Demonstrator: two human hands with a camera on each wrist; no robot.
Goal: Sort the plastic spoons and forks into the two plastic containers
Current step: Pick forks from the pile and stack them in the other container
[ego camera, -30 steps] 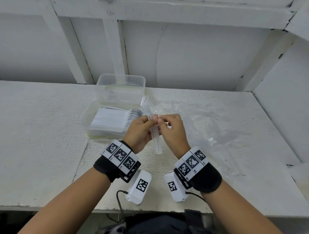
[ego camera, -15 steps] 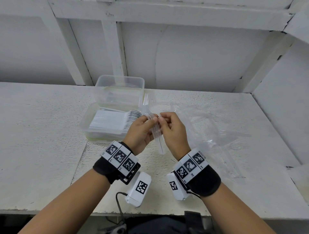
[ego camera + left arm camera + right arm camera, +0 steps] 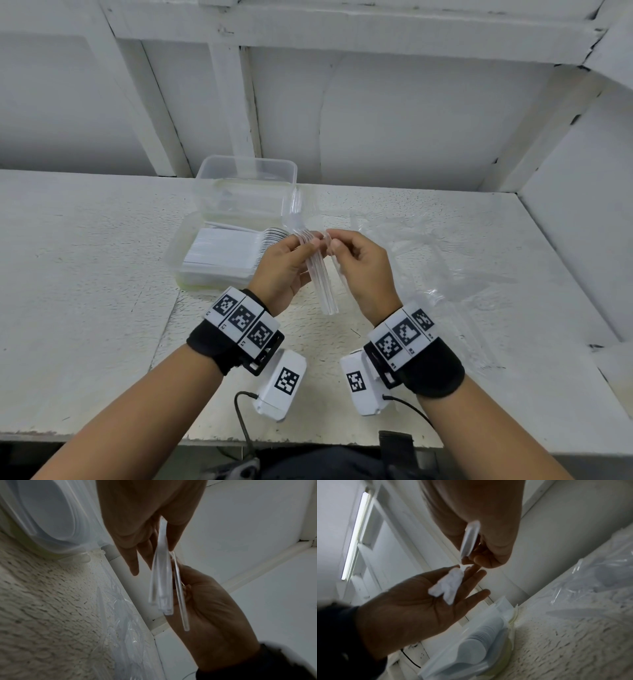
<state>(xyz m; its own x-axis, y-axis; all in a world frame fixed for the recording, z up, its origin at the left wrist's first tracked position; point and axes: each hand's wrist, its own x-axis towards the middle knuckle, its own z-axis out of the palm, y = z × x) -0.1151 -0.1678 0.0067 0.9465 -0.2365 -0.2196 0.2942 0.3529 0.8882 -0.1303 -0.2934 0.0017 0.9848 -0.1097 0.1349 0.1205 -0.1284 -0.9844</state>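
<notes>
In the head view my left hand point(image 3: 308, 244) pinches a stack of clear plastic forks point(image 3: 320, 284), tines pointing away and handles hanging toward me. My right hand point(image 3: 334, 242) pinches one clear fork point(image 3: 339, 274) just to the right of the stack, slightly apart from it. In the left wrist view the fork stack point(image 3: 161, 582) and the single fork point(image 3: 181, 601) show side by side. The near container point(image 3: 176, 255) holds a row of white spoons point(image 3: 222, 253). Behind it stands a second clear container point(image 3: 246, 171); its contents are hard to make out.
A crumpled clear plastic bag point(image 3: 428, 263) lies on the white table point(image 3: 78, 274) right of my hands. The table's front edge is near my forearms. White walls close the back and the right side.
My right hand has drawn one fork a little to the right, off the stack in my left hand. Both hands stay in front of the spoon container.
</notes>
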